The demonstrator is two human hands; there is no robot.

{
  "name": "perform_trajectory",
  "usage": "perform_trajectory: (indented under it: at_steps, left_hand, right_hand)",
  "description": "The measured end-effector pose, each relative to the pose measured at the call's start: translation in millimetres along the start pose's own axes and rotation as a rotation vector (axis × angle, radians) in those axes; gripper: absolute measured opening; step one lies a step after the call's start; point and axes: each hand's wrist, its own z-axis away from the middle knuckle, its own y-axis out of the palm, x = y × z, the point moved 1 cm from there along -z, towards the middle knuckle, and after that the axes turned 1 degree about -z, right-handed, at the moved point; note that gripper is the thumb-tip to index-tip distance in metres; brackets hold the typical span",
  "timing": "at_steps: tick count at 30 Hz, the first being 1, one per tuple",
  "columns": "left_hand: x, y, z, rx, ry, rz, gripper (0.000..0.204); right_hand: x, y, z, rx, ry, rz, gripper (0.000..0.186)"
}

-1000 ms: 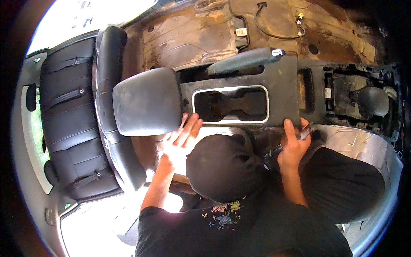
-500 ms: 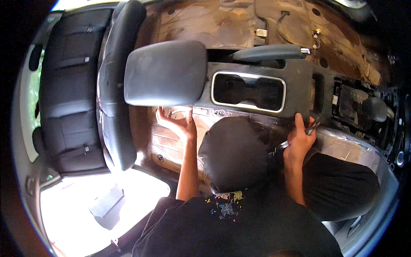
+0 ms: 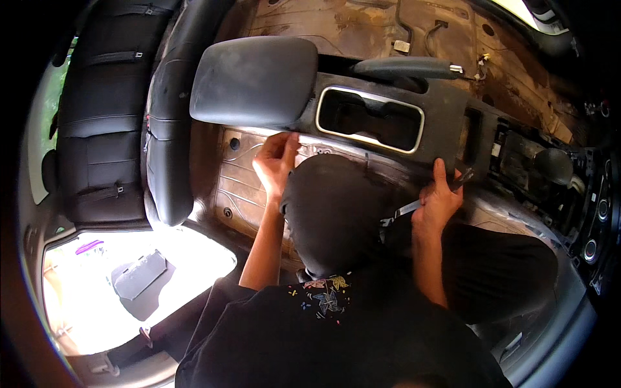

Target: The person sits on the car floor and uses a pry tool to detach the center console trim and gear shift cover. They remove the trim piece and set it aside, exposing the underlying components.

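A dark grey centre console (image 3: 446, 103) lies across the car's interior, with a padded armrest lid (image 3: 255, 81) and a silver-rimmed cup holder (image 3: 414, 145). At the console's near lower edge, just beneath the armrest, my left hand (image 3: 275, 163) has its fingers bent together; whatever lies between the fingertips is hidden. My right hand (image 3: 438, 204) is closed around a hand tool with a silver shaft (image 3: 409, 208) and a dark end, its exact kind unclear. The thumb of that hand points up against the console's side.
A parking brake lever (image 3: 407, 66) and a gear knob (image 3: 553, 166) sit along the console. The black rear seat (image 3: 107, 110) stands at left. Bare brown floor (image 3: 310, 29) with loose wiring connectors (image 3: 401, 46) stretches beyond. A grey panel (image 3: 141, 275) lies outside the bright door opening.
My left hand has gone from spread fingers under the armrest to bent fingers at the console's lower edge. My right hand keeps the tool. The whole view has shifted slightly.
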Motion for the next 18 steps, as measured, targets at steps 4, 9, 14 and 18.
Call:
perform_trajectory:
  at_steps: [4,9,14,18]
  left_hand:
    - [-57,-16,-19,-0.212,0.800,-0.523,0.040]
    - [-133,13,-43,0.264,0.952,-1.074,0.088]
    - [-124,50,-46,0.125,0.899,-1.524,0.080]
    - [-119,73,-52,0.001,0.928,-1.743,0.070]
  right_hand:
    - [5,-3,-7,0.008,0.054,-0.057,0.033]
    - [-2,-17,-10,0.118,0.072,-0.077,0.024]
    - [-3,-21,-17,0.170,0.100,-0.006,0.023]
    - [-3,-24,-16,0.206,0.091,-0.038,0.022]
